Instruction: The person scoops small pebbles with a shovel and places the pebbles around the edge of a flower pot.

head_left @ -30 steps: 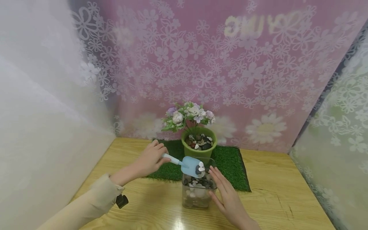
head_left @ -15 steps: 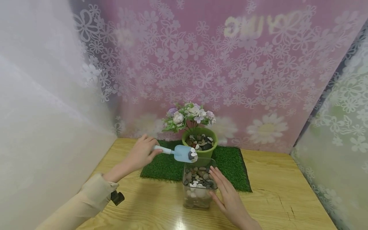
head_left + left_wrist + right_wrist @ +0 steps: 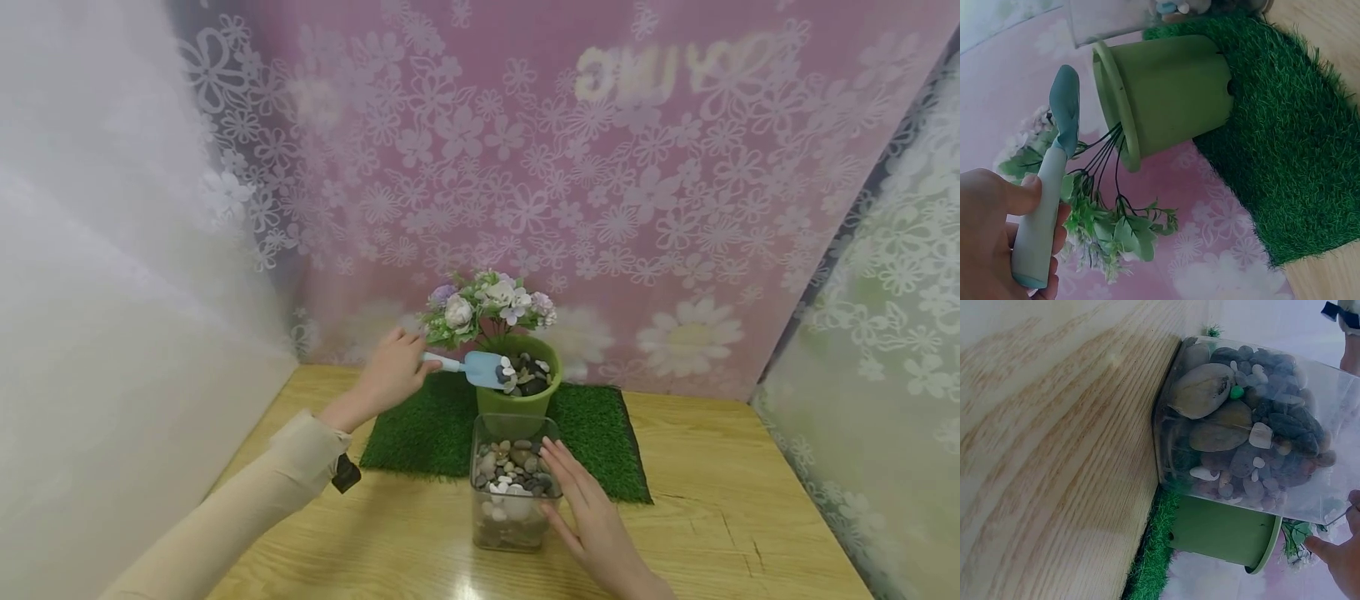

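My left hand (image 3: 392, 367) grips the pale handle of a light blue hand trowel (image 3: 480, 368), also seen in the left wrist view as a small trowel (image 3: 1054, 181) held between thumb and fingers. White and dark pebbles (image 3: 506, 371) lie at the tip of its blade. That tip is over the left part of a green flower pot (image 3: 517, 406), which holds stones and a bunch of artificial flowers (image 3: 487, 304). My right hand (image 3: 596, 525) rests against the right side of a clear plastic box (image 3: 517, 540), fingers extended near its rim. Mixed stones (image 3: 1229, 425) fill the box's lower part.
Beneath the pot lies a green artificial grass mat (image 3: 607, 442) on the wooden table (image 3: 712, 483). The box stands in front of the pot. A pink flowered cloth (image 3: 525, 167) hangs behind, and pale sheets (image 3: 135, 292) stand at both sides.
My left hand has lifted the loaded trowel up from over the clear box, first leftward, then forward to the flower pot. The right hand stays at the box.
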`<state>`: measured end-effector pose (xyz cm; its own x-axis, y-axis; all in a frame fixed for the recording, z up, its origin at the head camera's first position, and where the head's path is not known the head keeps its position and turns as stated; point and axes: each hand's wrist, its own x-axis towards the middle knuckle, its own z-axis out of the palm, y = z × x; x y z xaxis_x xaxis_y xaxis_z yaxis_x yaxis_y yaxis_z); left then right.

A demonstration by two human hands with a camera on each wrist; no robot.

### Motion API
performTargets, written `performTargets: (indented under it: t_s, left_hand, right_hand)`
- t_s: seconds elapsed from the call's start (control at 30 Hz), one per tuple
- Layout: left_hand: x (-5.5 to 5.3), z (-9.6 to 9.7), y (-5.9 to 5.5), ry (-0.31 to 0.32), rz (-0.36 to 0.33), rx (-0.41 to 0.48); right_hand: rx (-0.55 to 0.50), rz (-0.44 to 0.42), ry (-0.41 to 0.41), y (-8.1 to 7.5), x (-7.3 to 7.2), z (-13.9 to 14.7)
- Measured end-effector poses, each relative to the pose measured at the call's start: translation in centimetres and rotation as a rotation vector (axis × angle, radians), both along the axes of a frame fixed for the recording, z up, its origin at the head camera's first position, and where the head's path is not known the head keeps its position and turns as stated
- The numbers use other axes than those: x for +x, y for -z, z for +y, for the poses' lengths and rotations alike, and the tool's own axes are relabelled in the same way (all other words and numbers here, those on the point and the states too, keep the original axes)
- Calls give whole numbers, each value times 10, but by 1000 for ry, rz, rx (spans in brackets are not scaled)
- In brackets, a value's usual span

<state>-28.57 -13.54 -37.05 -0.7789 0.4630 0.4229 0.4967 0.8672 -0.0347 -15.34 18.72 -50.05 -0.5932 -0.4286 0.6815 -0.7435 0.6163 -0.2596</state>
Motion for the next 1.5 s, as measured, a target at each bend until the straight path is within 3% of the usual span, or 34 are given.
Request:
performTargets:
  t_s: [0.17, 0.33, 0.47, 0.6, 0.73, 0.87, 0.97, 1.23, 1.5]
  left_hand:
    - [-10, 17, 3, 33, 25, -52]
    - [-17, 34, 3, 63, 155, -176]
    - [-20, 43, -3, 50, 263, -273]
    - [-20, 44, -10, 24, 310, -304]
    - [-18, 34, -14, -1, 284, -212]
    - [-12, 16, -15, -6, 170, -50]
    - [-3, 2, -17, -7, 102, 22]
    - [29, -24, -26, 21, 77, 94]
    - [51, -27, -30, 60, 45, 97]
  right_hand:
    - [-13, 13, -17, -1, 1, -1]
    - [-8, 23, -10, -1, 0, -1]
    - [-9, 25, -7, -1, 0, -1]
    - [-7, 18, -6, 0, 1, -1]
    - [-11, 19, -3, -1, 1, -1]
    - [-15, 29, -2, -2, 0, -2]
    - [-10, 29, -1, -2, 0, -2]
    - [-10, 36, -8, -2, 1, -2]
    - [24, 43, -5, -5, 0, 0]
